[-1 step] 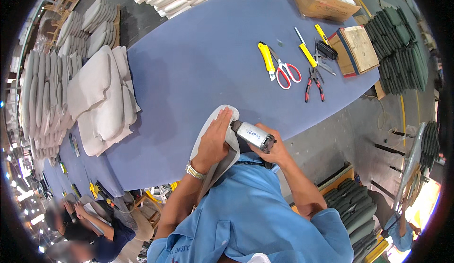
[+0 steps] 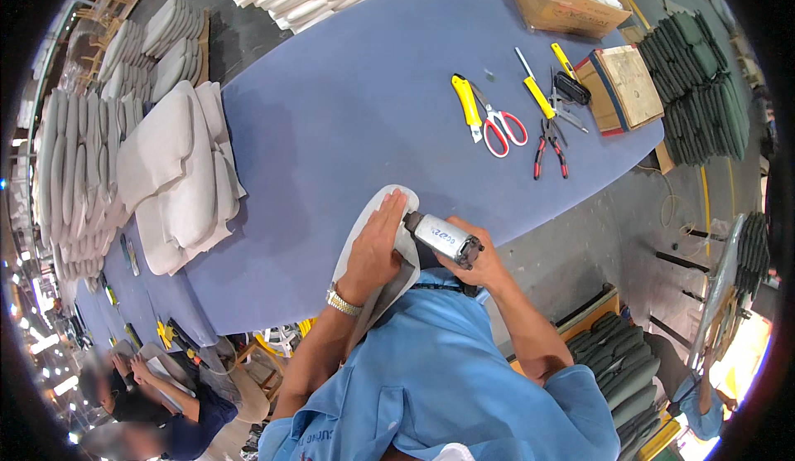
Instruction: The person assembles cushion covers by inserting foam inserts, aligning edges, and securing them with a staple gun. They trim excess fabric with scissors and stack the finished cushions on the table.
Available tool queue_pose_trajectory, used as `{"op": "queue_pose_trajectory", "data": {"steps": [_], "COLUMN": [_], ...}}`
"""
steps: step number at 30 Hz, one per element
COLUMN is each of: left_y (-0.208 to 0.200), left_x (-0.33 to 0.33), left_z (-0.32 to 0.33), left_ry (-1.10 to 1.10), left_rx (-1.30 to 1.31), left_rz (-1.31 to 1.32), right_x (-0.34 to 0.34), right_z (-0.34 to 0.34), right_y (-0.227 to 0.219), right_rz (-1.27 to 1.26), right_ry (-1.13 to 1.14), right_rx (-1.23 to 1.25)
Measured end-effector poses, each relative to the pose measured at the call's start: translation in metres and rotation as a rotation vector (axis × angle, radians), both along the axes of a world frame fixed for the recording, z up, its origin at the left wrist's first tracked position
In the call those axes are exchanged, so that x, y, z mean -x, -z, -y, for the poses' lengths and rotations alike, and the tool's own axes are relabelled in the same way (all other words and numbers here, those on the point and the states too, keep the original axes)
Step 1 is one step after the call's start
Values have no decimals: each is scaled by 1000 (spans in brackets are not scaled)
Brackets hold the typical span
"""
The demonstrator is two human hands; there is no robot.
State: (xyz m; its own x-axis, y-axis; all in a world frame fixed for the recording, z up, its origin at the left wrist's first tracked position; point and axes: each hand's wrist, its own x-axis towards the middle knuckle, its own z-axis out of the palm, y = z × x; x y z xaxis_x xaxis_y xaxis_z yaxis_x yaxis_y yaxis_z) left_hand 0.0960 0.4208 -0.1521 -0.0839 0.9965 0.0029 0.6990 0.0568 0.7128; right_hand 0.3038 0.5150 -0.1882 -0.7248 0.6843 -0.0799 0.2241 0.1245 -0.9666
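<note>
A light grey padded cushion panel (image 2: 357, 236) rests at the table's near edge, close against my body. My left hand (image 2: 377, 246) lies along it with the fingers stretched out flat and pressing on the fabric; the thumb is hidden. In my right hand (image 2: 483, 255) is a silver staple gun (image 2: 440, 236) with a dark end cap, the fingers wrapped around its grip. Its front end meets the panel just beside my left fingertips. The contact point itself is mostly hidden by the tool.
Across the blue table (image 2: 331, 113) lie a yellow cutter (image 2: 468, 106), red-handled scissors (image 2: 504, 130) and pliers (image 2: 551, 150). Beyond them stand a wooden-topped box (image 2: 629, 88) and a carton of white stuffing (image 2: 563, 9). Grey cushions (image 2: 178, 171) are stacked left; two people sit lower left.
</note>
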Motion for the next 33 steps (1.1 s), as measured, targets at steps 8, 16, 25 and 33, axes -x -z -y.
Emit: {"op": "queue_pose_trajectory", "data": {"steps": [8,16,25,33], "left_y": [16,16,-5,12], "left_x": [-4,-8,-26,41], "left_z": [-12,6,20,205], "left_ry": [-32,-120,-18,-989], "left_rx": [-99,29,73,-14], "left_rz": [-120,-72,-18,264], "right_x": [0,-45,-14,146], "right_z": [-10,-39,-212,-257], "right_y": [10,38,202,5], "right_rz": [-14,233,450,-107], "right_ry": [53,63,-162,181], "right_rx": [-2,-253,-376,-666]}}
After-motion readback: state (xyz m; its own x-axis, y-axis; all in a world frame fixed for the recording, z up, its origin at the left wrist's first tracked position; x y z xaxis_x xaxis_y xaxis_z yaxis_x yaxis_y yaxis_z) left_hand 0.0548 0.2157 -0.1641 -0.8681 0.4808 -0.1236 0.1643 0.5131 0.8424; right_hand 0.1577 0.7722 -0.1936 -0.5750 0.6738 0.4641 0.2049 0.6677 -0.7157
